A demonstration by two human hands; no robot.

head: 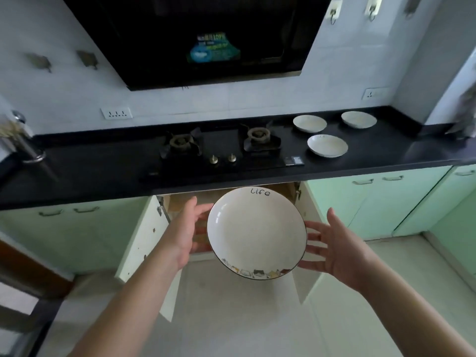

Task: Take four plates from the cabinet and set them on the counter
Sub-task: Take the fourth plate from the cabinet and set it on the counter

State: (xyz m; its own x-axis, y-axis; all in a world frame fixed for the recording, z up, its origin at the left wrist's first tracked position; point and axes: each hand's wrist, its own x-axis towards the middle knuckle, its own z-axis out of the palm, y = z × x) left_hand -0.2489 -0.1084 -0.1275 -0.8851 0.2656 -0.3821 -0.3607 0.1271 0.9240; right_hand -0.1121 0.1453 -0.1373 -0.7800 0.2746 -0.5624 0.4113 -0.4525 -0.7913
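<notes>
A round, glossy white plate (pixel 256 231) with a thin dark rim hung before the open cabinet (pixel 296 202), carried between the left hand (pixel 184 234) and right hand (pixel 334 249), fingers spread straight against its edges. Three matching plates (pixel 327 145) sat on the smooth black desk (pixel 103 171).

A white plate (pixel 256 234) with a thin dark rim, the word "Life" at its far edge and a band of small drawn figures along its near edge, is held tilted toward the camera in front of the open cabinet (pixel 180 199), below the counter's front edge. Three more white plates lie flat on the black counter (pixel 103 171) toward its right end: one (pixel 309 123) near the back edge, another (pixel 359 119) near the back right corner, a third (pixel 327 145) nearer the front.
</notes>
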